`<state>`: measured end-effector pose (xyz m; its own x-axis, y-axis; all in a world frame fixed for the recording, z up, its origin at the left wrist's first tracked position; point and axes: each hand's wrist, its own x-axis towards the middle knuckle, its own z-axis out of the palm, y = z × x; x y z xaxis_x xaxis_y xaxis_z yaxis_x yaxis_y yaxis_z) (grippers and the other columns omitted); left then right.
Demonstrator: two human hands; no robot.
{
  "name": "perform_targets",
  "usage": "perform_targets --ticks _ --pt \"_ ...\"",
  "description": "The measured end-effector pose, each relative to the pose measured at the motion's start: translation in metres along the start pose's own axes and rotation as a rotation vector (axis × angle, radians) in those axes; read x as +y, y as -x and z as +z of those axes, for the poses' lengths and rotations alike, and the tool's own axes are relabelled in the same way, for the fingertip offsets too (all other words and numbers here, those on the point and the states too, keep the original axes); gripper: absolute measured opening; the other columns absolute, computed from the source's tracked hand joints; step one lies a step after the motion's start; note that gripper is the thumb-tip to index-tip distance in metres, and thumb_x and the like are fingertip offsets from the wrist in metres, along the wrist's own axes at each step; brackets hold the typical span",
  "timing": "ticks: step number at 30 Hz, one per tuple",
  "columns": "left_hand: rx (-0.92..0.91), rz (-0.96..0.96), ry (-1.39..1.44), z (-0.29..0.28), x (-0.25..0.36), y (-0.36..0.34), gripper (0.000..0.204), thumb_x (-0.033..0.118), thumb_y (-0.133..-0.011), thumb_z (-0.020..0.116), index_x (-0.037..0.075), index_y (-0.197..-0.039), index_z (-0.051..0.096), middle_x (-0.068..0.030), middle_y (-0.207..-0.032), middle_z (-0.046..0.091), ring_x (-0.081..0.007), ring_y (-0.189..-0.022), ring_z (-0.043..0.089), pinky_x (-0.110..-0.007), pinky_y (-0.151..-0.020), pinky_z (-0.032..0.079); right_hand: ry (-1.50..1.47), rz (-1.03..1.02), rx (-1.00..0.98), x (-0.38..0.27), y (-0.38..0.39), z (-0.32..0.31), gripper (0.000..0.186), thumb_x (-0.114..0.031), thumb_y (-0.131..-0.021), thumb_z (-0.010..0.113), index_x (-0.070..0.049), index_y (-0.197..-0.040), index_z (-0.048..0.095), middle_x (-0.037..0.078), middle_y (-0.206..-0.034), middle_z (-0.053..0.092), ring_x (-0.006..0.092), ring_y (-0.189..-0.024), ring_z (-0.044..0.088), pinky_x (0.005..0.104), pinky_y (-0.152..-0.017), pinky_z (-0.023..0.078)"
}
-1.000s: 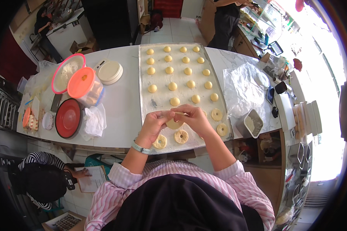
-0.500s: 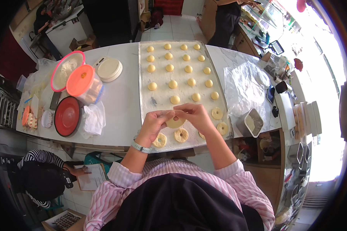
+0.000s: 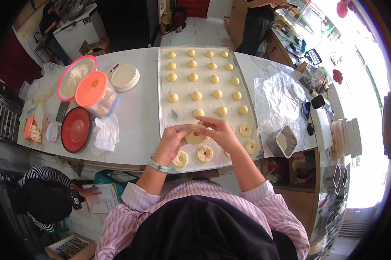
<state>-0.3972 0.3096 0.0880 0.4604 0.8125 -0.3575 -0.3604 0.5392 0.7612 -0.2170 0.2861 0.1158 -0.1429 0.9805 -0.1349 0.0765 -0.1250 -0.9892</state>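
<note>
A pale yellow dough ring [image 3: 195, 139] is held up above the near part of a large floured baking tray [image 3: 178, 125]. My left hand [image 3: 174, 138] pinches its left side between thumb and fingers. From the other side my right hand [image 3: 221, 132] grips its upper edge, fingers bent near the hole and partly covering it. Flattened dough rings lie on the tray close by: one ring [image 3: 204, 154] just below my hands, another ring [image 3: 180, 159] by my left wrist, and others to the right of my right hand. Beyond them, round dough balls [image 3: 196, 95] sit in rows.
To the left stand a pink-rimmed bowl [image 3: 66, 89] of flour, an orange-lidded tub [image 3: 91, 92], a red round tray [image 3: 75, 130] and a white scale [image 3: 125, 78]. Plastic sheeting [image 3: 275, 99] and a metal tin [image 3: 284, 141] lie right. A person [image 3: 48, 195] with a clipboard is at lower left.
My right fingers have shifted on the dough ring and now cover more of its hole. The ring is turned slightly. Both hands stay over the same part of the tray.
</note>
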Motion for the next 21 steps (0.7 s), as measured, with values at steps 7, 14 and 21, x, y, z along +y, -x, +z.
perform_targets --ticks 7,14,21 --pt "0.196 0.476 -0.138 0.007 0.005 -0.002 0.046 0.029 -0.093 0.053 -0.006 -0.123 0.048 -0.0162 -0.122 0.054 -0.0209 -0.113 0.052 -0.031 -0.096 0.042 -0.495 0.247 -0.024 0.023 -0.018 0.002 0.033 -0.009 -0.085 0.064 0.006 -0.113 0.056 0.006 -0.099 0.062 0.0115 -0.088 0.061 0.023 -0.076 0.048" --pt "0.157 0.588 -0.338 0.008 -0.015 -0.008 0.059 0.04 -0.099 0.029 -0.002 -0.141 0.025 -0.0171 -0.141 0.036 -0.0227 -0.129 0.035 -0.033 -0.105 0.028 -0.722 0.134 0.027 0.011 -0.023 0.046 0.031 -0.008 -0.088 0.06 0.006 -0.115 0.054 0.009 -0.106 0.061 0.0141 -0.094 0.06 0.0265 -0.083 0.05" --pt "0.147 0.716 -0.354 0.011 -0.01 -0.012 0.06 0.04 -0.099 0.026 0.0 -0.143 0.017 -0.017 -0.146 0.027 -0.0279 -0.133 0.03 -0.036 -0.107 0.026 -0.694 0.143 0.027 0.011 -0.025 0.05 0.033 -0.009 -0.088 0.06 0.005 -0.117 0.053 0.008 -0.106 0.061 0.0137 -0.096 0.06 0.0263 -0.084 0.05"
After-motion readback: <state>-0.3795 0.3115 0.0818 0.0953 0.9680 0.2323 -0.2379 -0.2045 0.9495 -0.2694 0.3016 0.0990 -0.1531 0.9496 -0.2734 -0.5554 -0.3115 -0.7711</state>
